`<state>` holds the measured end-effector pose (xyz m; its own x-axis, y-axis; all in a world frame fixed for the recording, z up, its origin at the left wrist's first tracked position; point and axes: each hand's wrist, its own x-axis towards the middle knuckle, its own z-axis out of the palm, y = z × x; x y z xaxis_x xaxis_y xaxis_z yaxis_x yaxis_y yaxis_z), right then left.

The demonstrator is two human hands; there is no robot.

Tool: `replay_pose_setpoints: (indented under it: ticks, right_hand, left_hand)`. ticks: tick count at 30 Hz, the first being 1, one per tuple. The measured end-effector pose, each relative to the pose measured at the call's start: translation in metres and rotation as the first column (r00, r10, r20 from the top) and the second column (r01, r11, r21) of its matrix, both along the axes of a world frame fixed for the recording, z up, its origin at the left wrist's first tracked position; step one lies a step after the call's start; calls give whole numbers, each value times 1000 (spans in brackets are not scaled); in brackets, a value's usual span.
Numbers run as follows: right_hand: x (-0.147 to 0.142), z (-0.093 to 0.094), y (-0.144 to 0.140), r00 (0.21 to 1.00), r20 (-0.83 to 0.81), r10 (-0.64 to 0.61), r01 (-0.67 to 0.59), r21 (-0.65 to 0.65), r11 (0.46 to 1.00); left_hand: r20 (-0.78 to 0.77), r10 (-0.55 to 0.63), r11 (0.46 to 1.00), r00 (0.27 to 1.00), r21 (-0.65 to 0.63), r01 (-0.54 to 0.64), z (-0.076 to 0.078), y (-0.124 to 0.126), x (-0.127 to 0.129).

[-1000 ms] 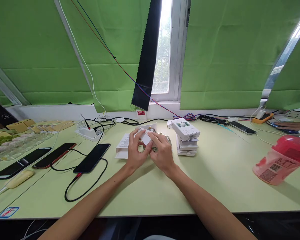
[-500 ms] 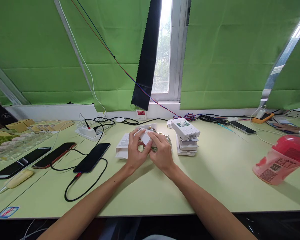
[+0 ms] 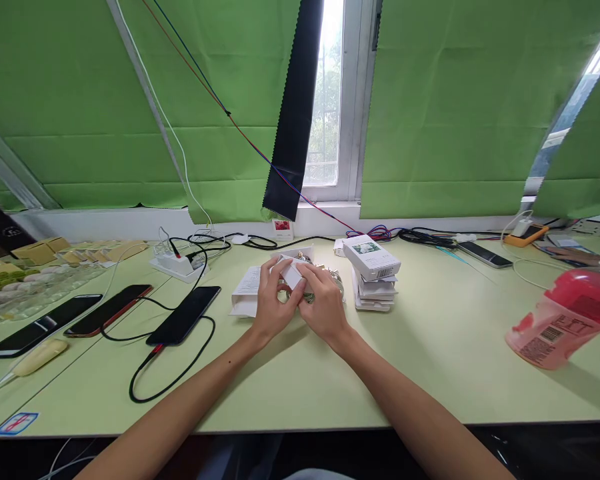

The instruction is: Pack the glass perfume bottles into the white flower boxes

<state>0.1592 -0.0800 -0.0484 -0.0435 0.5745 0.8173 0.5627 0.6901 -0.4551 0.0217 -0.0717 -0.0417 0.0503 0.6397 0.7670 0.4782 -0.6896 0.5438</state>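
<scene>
Between my hands is a small white box [image 3: 292, 276], tilted, with its far part hidden by my fingers. My left hand [image 3: 271, 300] grips it from the left, and my right hand [image 3: 326, 305] closes on it from the right; both thumbs meet at its near edge. Behind my hands lies a pale, coiled bundle [image 3: 336, 280], mostly covered. A white carton [image 3: 244, 293] with printed text lies to the left of my left hand. On the right stands a stack of flattened-looking white cartons [image 3: 374, 293], topped by a white box with a green picture [image 3: 371, 258].
Three phones [image 3: 184, 316] and a black charging cable [image 3: 131, 380] lie to the left, near a white power strip [image 3: 177, 265]. At right are a pink canister [image 3: 555, 327] and another phone [image 3: 484, 255]. Cables [image 3: 260, 244] run along the back.
Almost nothing differs. The small white box has shifted very slightly between my fingers, and both hands keep their place.
</scene>
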Motion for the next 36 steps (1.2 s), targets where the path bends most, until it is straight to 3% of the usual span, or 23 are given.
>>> replay_pose_setpoints:
  ticks: [36]
  right_hand:
    - [2, 4, -2, 1000, 29, -7, 10, -69, 998]
  left_hand:
    - [19, -56, 995, 998, -80, 58, -1, 3, 0]
